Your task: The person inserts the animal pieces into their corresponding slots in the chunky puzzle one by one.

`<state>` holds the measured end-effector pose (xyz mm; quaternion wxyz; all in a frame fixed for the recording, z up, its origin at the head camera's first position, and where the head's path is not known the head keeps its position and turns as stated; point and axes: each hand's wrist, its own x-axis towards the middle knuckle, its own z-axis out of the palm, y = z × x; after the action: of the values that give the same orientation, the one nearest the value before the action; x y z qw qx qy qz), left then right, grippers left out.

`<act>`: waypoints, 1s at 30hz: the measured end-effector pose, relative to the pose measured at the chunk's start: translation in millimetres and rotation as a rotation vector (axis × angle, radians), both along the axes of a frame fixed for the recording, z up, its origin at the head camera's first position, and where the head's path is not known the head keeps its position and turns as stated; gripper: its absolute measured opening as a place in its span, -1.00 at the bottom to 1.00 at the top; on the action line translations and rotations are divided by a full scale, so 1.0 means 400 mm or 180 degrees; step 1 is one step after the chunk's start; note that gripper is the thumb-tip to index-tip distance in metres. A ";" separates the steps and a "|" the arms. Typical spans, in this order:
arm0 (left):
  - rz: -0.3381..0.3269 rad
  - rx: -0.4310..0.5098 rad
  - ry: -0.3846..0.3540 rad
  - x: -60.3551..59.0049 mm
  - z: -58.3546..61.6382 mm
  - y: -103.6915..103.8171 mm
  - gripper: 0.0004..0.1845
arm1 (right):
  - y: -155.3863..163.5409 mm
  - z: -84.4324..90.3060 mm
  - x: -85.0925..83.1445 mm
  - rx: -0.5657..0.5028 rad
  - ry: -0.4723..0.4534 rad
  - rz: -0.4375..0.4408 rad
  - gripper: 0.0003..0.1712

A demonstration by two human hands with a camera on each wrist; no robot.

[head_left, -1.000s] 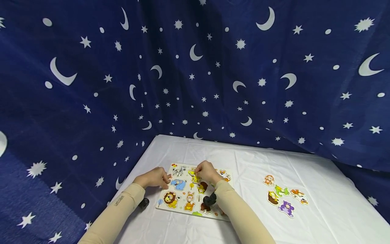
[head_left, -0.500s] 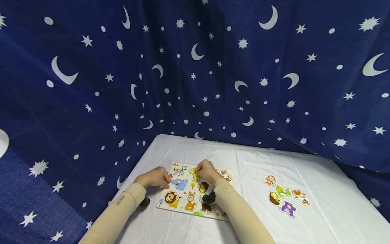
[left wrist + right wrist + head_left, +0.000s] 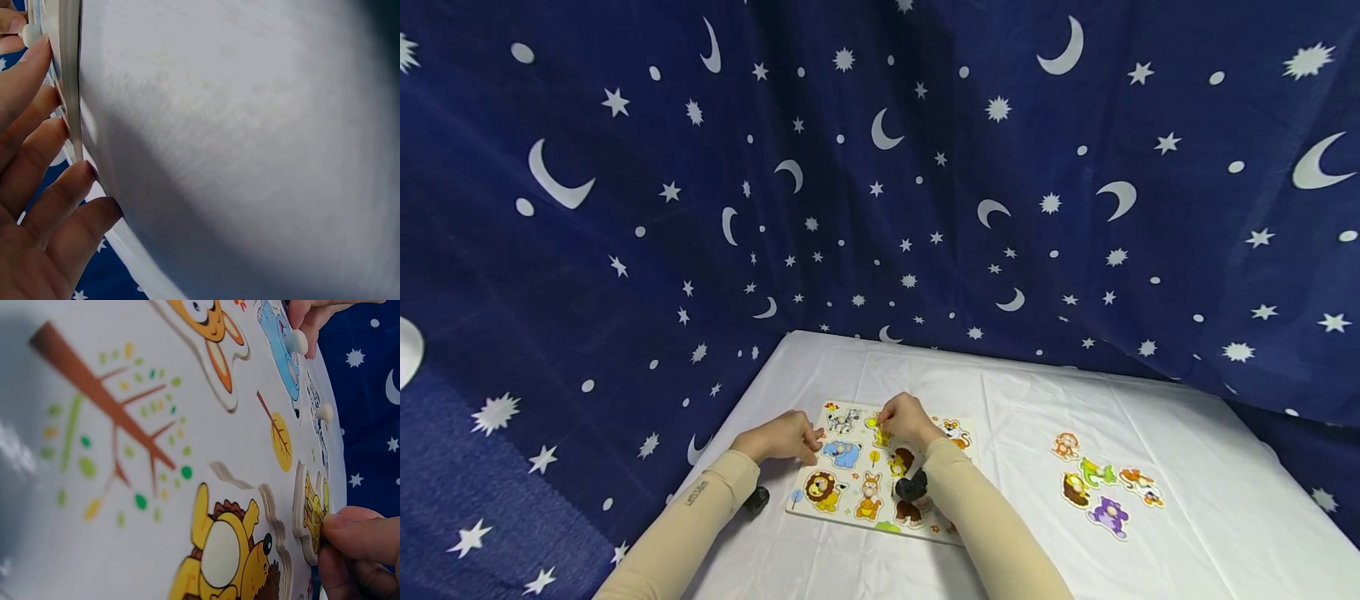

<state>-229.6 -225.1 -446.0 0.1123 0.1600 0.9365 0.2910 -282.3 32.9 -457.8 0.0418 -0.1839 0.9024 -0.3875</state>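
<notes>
An animal peg puzzle board (image 3: 842,521) lies on the table. My left hand (image 3: 782,435) rests at its left edge beside the blue elephant piece (image 3: 842,453); in the left wrist view the fingertips (image 3: 78,172) touch the board's side. With thumb and finger, my right hand (image 3: 912,419) pinches a yellow giraffe piece (image 3: 310,515) at the board's upper middle. Its thick edge shows above the board's face in the right wrist view, and its knob is hidden by the fingers. The hedgehog picture (image 3: 228,556) in the recess nearer the right wrist has no visible knob.
To the right of the board, several loose animal pieces lie on the white cloth (image 3: 1015,500), among them a purple one (image 3: 1108,517), a green one (image 3: 1096,471) and a monkey (image 3: 1065,445). A blue star-patterned curtain (image 3: 880,208) hangs behind the table.
My right hand has turned slightly at the wrist while still pinching the giraffe piece. The left hand keeps its place at the board's edge.
</notes>
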 end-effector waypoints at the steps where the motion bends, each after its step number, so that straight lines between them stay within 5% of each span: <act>1: 0.0001 0.0003 -0.0005 0.000 0.000 0.000 -0.84 | -0.002 -0.001 0.000 0.0012 0.0023 -0.0007 -0.86; 30: -0.0006 -0.0059 0.0037 0.001 0.000 0.001 -0.85 | -0.006 0.007 0.017 0.0106 -0.0064 -0.0126 -0.79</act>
<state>-229.2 -224.5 -446.1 0.1086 0.1615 0.9397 0.2813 -275.3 30.5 -454.9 0.0463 -0.1614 0.9117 -0.3750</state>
